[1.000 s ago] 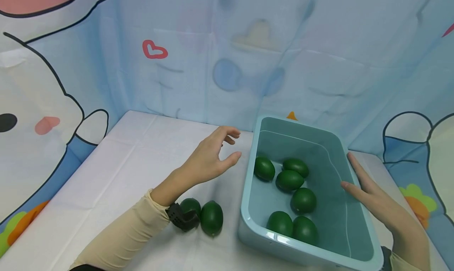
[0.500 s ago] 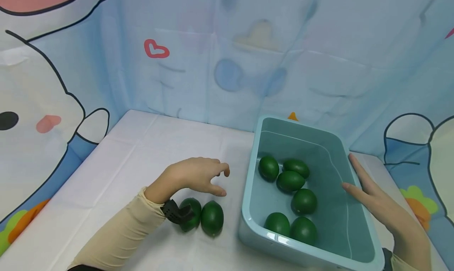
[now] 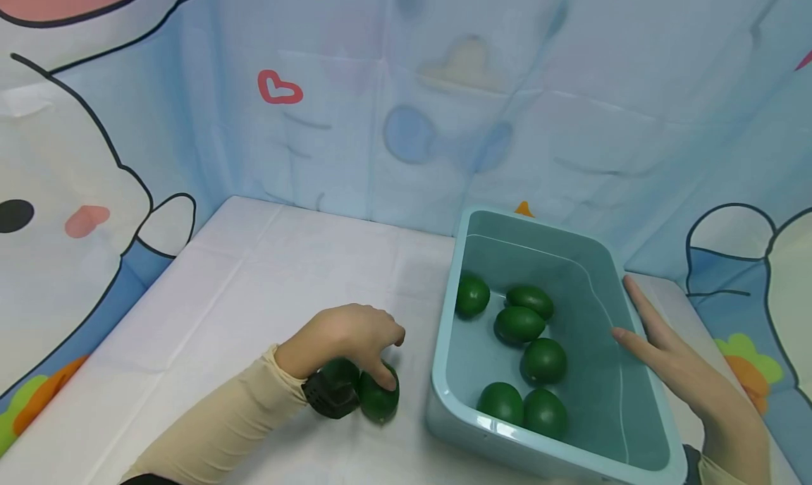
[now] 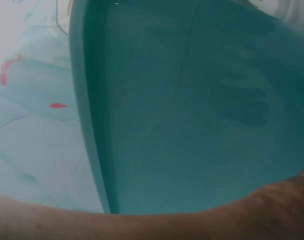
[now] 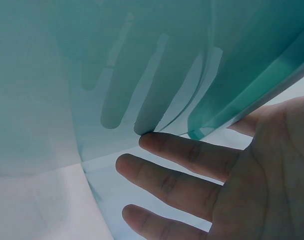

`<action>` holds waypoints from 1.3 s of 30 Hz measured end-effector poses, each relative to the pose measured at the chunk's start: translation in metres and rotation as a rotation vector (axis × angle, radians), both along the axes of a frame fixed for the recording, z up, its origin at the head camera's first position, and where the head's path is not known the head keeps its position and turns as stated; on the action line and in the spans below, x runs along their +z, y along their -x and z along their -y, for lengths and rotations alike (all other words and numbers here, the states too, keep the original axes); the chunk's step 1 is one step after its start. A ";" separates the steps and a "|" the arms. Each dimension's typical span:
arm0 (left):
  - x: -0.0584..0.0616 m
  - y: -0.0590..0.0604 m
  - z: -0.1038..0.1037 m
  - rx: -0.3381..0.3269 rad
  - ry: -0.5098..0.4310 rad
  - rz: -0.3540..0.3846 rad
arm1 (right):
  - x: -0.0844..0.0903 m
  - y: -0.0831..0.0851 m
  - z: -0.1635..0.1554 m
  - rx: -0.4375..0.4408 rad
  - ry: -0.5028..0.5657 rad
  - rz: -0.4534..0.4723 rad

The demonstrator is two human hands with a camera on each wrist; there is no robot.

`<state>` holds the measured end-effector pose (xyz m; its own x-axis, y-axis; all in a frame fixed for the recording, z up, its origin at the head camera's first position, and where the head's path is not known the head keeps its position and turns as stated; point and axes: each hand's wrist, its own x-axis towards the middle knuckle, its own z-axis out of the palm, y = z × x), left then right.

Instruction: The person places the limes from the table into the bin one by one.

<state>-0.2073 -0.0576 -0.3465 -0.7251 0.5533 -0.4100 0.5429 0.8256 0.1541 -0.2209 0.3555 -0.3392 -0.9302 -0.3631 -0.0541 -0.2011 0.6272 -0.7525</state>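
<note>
My left hand [image 3: 358, 337] is over two dark green limes on the white-covered table. Its thumb overlaps the top of the right-hand lime [image 3: 378, 404], and its fingers bend beyond that fruit; whether they grip it is hidden. The other lime [image 3: 339, 373] sits partly behind the wrist strap. A light blue-green plastic bin [image 3: 558, 460] stands to the right with several limes [image 3: 519, 324] inside. My right hand [image 3: 666, 351] rests along the bin's right side, thumb over the rim. In the right wrist view, straight, spread fingers [image 5: 169, 185] lie close against the outer wall.
A pale blue cartoon-printed cloth [image 3: 355, 118] hangs behind and at both sides of the table [image 3: 285, 259]. Black straps circle both wrists. The bin's raised rim lies between the left hand and the limes inside it.
My left hand has come down and toward me from beside the bin onto the right-hand loose lime. The limes at the bin's left side have rocked slightly; the right hand has stayed put.
</note>
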 end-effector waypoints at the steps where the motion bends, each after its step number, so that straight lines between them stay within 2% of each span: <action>1: -0.001 -0.001 -0.001 -0.005 0.013 -0.003 | 0.000 0.000 0.001 -0.003 -0.003 0.001; 5: -0.005 -0.003 -0.006 -0.015 0.065 -0.003 | 0.000 0.001 0.001 -0.012 -0.010 0.002; 12: -0.012 -0.004 -0.011 -0.043 0.098 0.003 | -0.001 0.000 0.000 -0.012 -0.009 0.000; 20: -0.014 -0.006 -0.015 -0.068 0.143 0.015 | -0.003 0.000 0.002 -0.019 -0.008 -0.004; 30: -0.015 -0.008 -0.016 -0.157 0.244 -0.029 | -0.002 -0.001 0.001 0.001 0.012 -0.004; 33: -0.015 -0.006 -0.015 -0.166 0.217 -0.007 | -0.002 0.000 0.000 0.009 0.020 -0.005; 39: -0.014 0.000 -0.011 -0.146 0.084 0.017 | -0.001 0.000 0.000 0.005 0.017 -0.003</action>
